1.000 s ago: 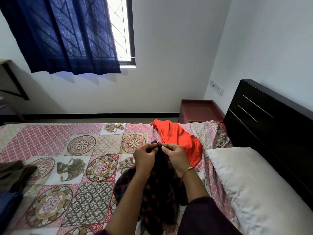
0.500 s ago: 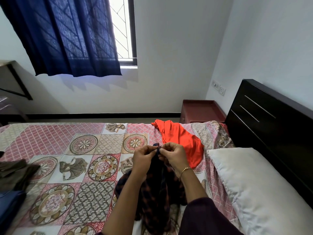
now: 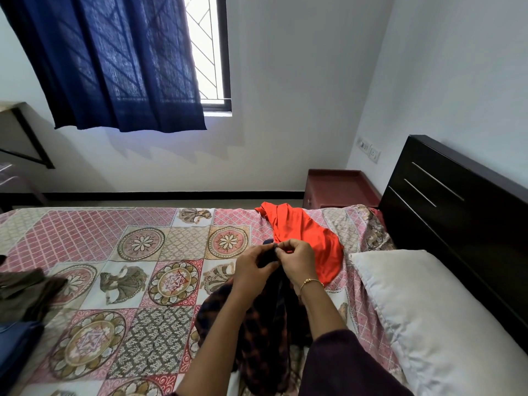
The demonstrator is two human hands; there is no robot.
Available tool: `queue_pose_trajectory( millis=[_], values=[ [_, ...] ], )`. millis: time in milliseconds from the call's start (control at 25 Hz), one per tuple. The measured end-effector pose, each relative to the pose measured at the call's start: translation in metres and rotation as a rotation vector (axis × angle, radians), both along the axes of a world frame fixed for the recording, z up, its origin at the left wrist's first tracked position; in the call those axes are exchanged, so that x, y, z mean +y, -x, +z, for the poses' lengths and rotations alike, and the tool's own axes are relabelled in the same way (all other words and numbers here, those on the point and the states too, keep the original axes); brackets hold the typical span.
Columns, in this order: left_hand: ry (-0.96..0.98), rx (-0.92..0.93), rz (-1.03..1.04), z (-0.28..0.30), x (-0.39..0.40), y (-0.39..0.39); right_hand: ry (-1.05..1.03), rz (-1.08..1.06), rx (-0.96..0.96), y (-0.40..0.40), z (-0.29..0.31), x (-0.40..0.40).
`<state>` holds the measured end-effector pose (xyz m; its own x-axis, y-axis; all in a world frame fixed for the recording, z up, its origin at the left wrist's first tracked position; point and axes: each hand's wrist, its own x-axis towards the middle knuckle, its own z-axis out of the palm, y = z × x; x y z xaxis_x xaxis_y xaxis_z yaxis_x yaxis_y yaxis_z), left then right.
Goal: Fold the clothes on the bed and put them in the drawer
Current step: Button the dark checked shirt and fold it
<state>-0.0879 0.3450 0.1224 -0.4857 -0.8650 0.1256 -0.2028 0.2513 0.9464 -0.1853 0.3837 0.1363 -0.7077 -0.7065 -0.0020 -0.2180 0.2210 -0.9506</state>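
Observation:
A dark patterned garment [image 3: 257, 332] hangs from both my hands above the bed [image 3: 85, 241]. My left hand [image 3: 251, 270] and my right hand [image 3: 297, 261] pinch its top edge close together, fingertips almost touching. The cloth drapes down between my forearms onto the patterned bedsheet. Behind my hands an orange garment [image 3: 303, 235] lies spread near the bed's far edge. A brown-olive garment [image 3: 25, 290] and a blue one [image 3: 17, 344] lie at the bed's left edge.
A white pillow [image 3: 428, 315] lies against the dark headboard [image 3: 457, 212] on the right. A reddish bedside cabinet [image 3: 337, 187] stands beyond the bed by the wall. A blue curtain [image 3: 114, 61] covers most of the window.
My hands stay joined at the garment's top edge, the fingers shifting slightly along it. The view has tilted a little; the clothes on the bed have not moved.

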Motion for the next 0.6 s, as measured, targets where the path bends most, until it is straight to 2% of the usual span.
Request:
queue_pose_trajectory(
  millis=[80, 160, 240, 360, 480, 600],
  values=[
    [0.147, -0.029, 0.178, 0.001, 0.009, 0.007, -0.007, -0.021, 0.046, -0.004, -0.002, -0.003],
    [0.182, 0.021, 0.299, 0.000, 0.016, 0.011, -0.028, -0.004, 0.086, -0.007, -0.003, -0.005],
    [0.061, 0.089, 0.393, -0.003, 0.017, 0.011, -0.072, 0.057, 0.075, -0.006, -0.001, -0.008],
    [-0.261, 0.212, 0.422, -0.007, 0.009, 0.009, -0.122, 0.145, 0.002, -0.011, -0.003, -0.009],
    [-0.468, 0.299, 0.359, -0.005, 0.006, 0.006, -0.040, 0.038, -0.066, -0.019, -0.014, -0.007],
    [-0.567, 0.355, 0.335, -0.001, 0.005, 0.002, 0.029, -0.031, -0.070, -0.024, -0.019, -0.007]
  ],
)
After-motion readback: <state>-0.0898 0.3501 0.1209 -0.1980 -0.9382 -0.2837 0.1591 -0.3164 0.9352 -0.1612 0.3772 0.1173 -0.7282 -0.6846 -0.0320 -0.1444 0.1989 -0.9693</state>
